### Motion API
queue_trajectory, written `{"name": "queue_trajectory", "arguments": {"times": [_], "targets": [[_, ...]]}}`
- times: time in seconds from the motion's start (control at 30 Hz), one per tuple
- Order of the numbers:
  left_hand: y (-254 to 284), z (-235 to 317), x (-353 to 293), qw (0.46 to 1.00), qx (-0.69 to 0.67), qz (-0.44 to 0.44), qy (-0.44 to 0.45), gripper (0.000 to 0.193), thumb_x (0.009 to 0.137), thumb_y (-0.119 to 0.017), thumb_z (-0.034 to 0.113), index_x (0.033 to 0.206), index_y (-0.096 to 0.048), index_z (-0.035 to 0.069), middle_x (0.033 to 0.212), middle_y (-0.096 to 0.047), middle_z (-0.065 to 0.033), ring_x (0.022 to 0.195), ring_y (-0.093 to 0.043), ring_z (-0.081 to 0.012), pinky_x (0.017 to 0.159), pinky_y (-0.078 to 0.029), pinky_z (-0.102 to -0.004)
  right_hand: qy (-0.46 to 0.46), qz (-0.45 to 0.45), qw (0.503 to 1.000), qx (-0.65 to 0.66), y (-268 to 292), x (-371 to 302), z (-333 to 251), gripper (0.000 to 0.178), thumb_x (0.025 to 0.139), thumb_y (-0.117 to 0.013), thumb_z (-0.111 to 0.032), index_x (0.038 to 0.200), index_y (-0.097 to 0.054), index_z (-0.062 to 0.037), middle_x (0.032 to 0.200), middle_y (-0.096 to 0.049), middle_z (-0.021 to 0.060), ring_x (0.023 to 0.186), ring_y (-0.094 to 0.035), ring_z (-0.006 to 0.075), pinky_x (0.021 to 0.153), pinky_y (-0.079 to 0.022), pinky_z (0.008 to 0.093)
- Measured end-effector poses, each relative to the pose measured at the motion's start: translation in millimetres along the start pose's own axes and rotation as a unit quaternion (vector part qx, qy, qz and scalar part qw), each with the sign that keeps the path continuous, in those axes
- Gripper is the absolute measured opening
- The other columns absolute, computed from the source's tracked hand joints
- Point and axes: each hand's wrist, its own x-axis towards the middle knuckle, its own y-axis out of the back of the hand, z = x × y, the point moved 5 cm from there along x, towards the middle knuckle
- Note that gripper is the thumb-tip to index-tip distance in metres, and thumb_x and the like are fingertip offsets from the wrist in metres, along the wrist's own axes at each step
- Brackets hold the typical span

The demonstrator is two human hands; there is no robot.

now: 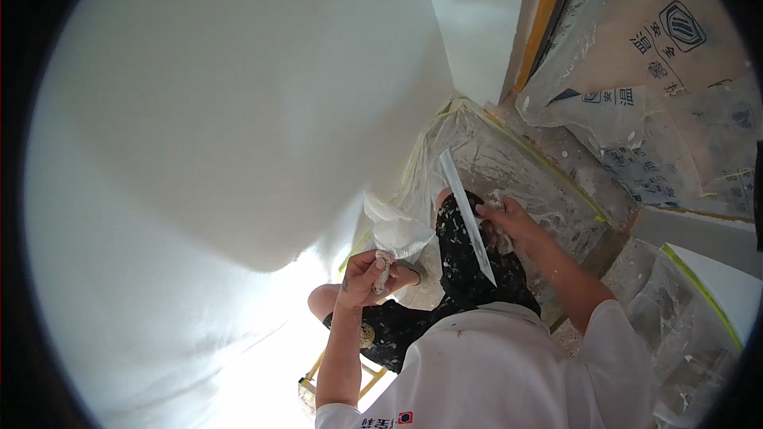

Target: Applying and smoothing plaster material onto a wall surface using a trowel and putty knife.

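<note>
My left hand (362, 276) is closed around the putty-crusted handle of what looks like a putty knife (383, 270). Just beyond that handle is a whitish, shiny-edged shape (399, 230); I cannot tell whether it is the knife's loaded blade or a separate thing below. In my right hand (513, 224) is a long, straight-edged trowel (467, 214), gripped by its putty-smeared handle. Its narrow pale blade shows nearly edge-on, slanting over my paint-spattered dark shorts (461, 258). The two hands are apart, in front of my body.
A large smooth white wall (238, 111) rises on the left and ahead. Crumpled clear plastic sheeting (524, 151) covers the floor by its corner. Printed protective film (675, 95) hangs at the right. Below my left forearm stands a yellow-framed stool or ladder (372, 381).
</note>
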Motion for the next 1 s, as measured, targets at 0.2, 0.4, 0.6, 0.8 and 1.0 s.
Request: {"name": "queue_trajectory", "arguments": {"times": [0.2, 0.4, 0.6, 0.8, 1.0], "targets": [[6.5, -13.1, -10.7, 0.996, 0.038, 0.056, -0.054, 0.022, 0.094, -0.057, 0.022, 0.095, -0.062, 0.001, 0.077, -0.062, -0.0108, 0.057, -0.057, -0.0171, 0.05, -0.046, -0.0272, -0.007, 0.06, 0.998, 0.022, 2.3, 2.8, 7.3, 0.035, 0.084, -0.072, -0.027, 0.104, -0.052, -0.0056, 0.069, -0.055, 0.0021, 0.053, -0.054, 0.0137, 0.047, -0.045, 0.0302], [17.5, -25.9, -16.4, 0.997, 0.02, 0.058, -0.056, 0.024, 0.094, -0.057, 0.023, 0.097, -0.062, -0.001, 0.078, -0.062, -0.0071, 0.057, -0.054, -0.0143, 0.052, -0.043, -0.0257, 0.012, -0.069, 0.992, 0.101, 13.1, -14.6, 1.0, 0.032, 0.089, -0.063, -0.038, 0.096, -0.053, -0.0081, 0.068, -0.053, 0.0018, 0.052, -0.052, 0.0155, 0.049, -0.044, 0.0317], [21.2, -29.7, 0.0, 0.993, 0.026, 0.102, -0.057, 0.029, 0.095, -0.056, 0.026, 0.1, -0.063, -0.002, 0.077, -0.061, -0.0054, 0.058, -0.053, -0.011, 0.052, -0.042, -0.0236, 0.007, -0.124, 0.989, 0.082, 7.7, -54.7, -11.1, 0.039, 0.096, -0.048, -0.047, 0.091, -0.056, -0.0087, 0.063, -0.052, 0.0029, 0.054, -0.052, 0.0158, 0.051, -0.045, 0.0309], [7.9, -5.9, 10.7, 0.979, 0.106, 0.122, -0.121, 0.027, 0.094, -0.058, 0.022, 0.101, -0.063, -0.003, 0.078, -0.062, -0.0043, 0.059, -0.053, -0.0094, 0.054, -0.043, -0.0229, 0.252, -0.003, 0.859, -0.446, -40.8, -98.1, -50.1, 0.037, 0.086, -0.066, -0.036, 0.102, -0.061, -0.0027, 0.079, -0.063, 0.0083, 0.061, -0.056, 0.0143, 0.055, -0.046, 0.0279], [-9.9, 38.0, -6.8, 0.866, 0.365, 0.188, -0.284, 0.022, 0.085, -0.067, 0.01, 0.103, -0.064, 0.0, 0.08, -0.064, -0.01, 0.066, -0.058, -0.0161, 0.058, -0.046, -0.0269, 0.466, -0.042, 0.625, -0.626, -103.3, -133.9, -86.0, 0.045, 0.078, -0.072, -0.036, 0.108, -0.061, -0.0051, 0.099, -0.063, 0.0156, 0.092, -0.061, 0.0336, 0.082, -0.047, 0.0427]]}}
